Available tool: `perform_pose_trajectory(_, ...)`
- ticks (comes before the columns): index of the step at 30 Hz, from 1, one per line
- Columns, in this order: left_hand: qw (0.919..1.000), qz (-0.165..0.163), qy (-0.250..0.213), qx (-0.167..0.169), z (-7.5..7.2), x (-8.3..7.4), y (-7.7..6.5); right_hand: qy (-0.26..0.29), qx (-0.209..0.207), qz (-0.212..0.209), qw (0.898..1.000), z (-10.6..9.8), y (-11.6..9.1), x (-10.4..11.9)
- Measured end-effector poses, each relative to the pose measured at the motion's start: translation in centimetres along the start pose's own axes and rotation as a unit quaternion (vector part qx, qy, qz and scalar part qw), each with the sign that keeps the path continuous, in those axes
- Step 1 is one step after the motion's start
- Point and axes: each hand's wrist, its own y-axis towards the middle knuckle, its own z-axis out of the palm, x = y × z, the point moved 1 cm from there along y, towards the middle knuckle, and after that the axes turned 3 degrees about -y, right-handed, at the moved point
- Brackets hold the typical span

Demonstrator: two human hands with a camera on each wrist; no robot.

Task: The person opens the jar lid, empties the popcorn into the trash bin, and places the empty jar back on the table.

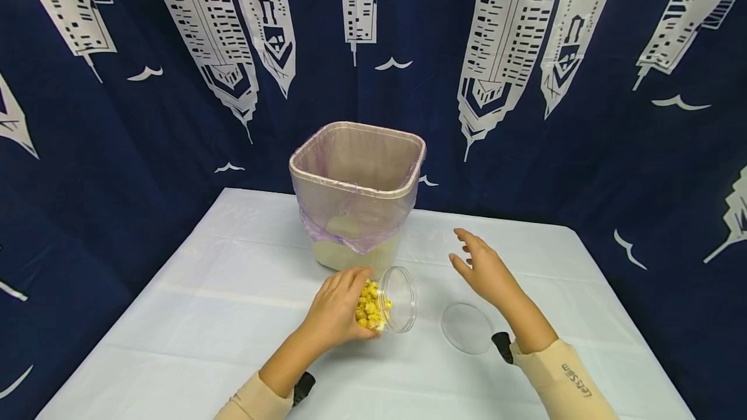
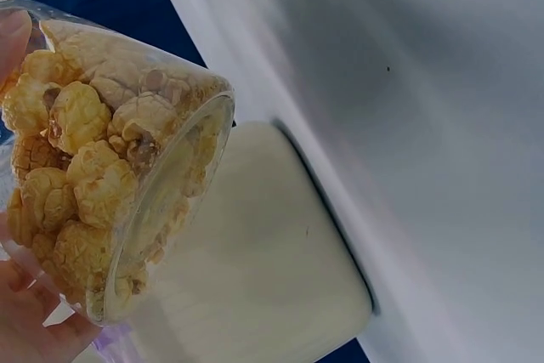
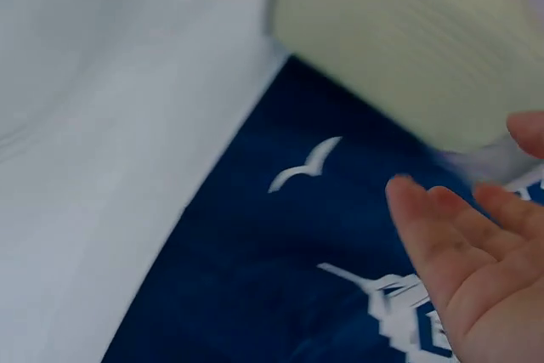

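My left hand [image 1: 338, 308] grips a clear plastic jar of yellow popcorn, tilted on its side with its open mouth toward the right. In the left wrist view the popcorn [image 2: 76, 150] is packed against the jar's clear wall, and the jar's round base [image 2: 174, 201] faces the camera. The jar's rim [image 1: 408, 300] shows in the head view, just in front of the bin. My right hand [image 1: 487, 271] is raised over the right part of the table, fingers apart and holding nothing. Near its wrist lies a clear round lid [image 1: 467, 328].
A beige bin [image 1: 356, 258] lined with a thin purple bag [image 1: 356, 212] stands at the back middle of the table, its wide mouth upward. The white-covered table [image 1: 192, 316] ends at a dark blue curtain [image 1: 373, 96] with white building prints.
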Motion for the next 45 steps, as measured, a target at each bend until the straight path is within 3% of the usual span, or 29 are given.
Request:
perform_pose_trajectory(3, 1.0, -0.003, -0.002, 0.005, 0.1, -0.1, -0.1, 0.066, -0.023, 0.006, 0.998, -0.8, 1.1, 1.2)
perform_pose_trajectory(6, 0.9999, -0.005, -0.001, 0.009, 0.2, -0.1, -0.3, 0.153, -0.023, 0.019, 0.988, -1.5, 2.1, 2.5)
perform_pose_trajectory(8, 0.9999, -0.006, -0.003, 0.009, 0.2, -0.1, -0.3, 0.224, -0.015, 0.028, 0.974, -1.9, 2.8, 3.4)
perform_pose_trajectory(13, 1.0, -0.004, -0.001, 0.003, 0.2, -0.1, -0.2, 0.377, 0.003, 0.055, 0.925, -2.7, 4.9, 5.7)
perform_pose_trajectory(18, 1.0, -0.001, 0.004, -0.003, 0.3, -0.1, -0.1, 0.438, 0.011, 0.088, 0.894, -3.1, 7.1, 7.4)
perform_pose_trajectory(21, 1.0, 0.0, 0.003, -0.003, 0.3, -0.1, -0.1, 0.458, 0.015, 0.105, 0.882, -3.1, 8.1, 8.1)
perform_pose_trajectory(28, 1.0, -0.004, -0.003, 0.004, 0.1, -0.2, 0.0, 0.473, 0.018, 0.123, 0.872, -2.8, 9.5, 8.8)
perform_pose_trajectory(37, 0.9999, -0.012, -0.01, -0.003, 0.0, -0.2, -0.1, 0.459, 0.017, 0.129, 0.879, -2.3, 9.9, 9.2)
perform_pose_trajectory(45, 0.9958, -0.062, -0.051, -0.044, -1.1, -0.3, -0.3, 0.462, 0.019, 0.136, 0.876, -2.2, 10.1, 9.3)
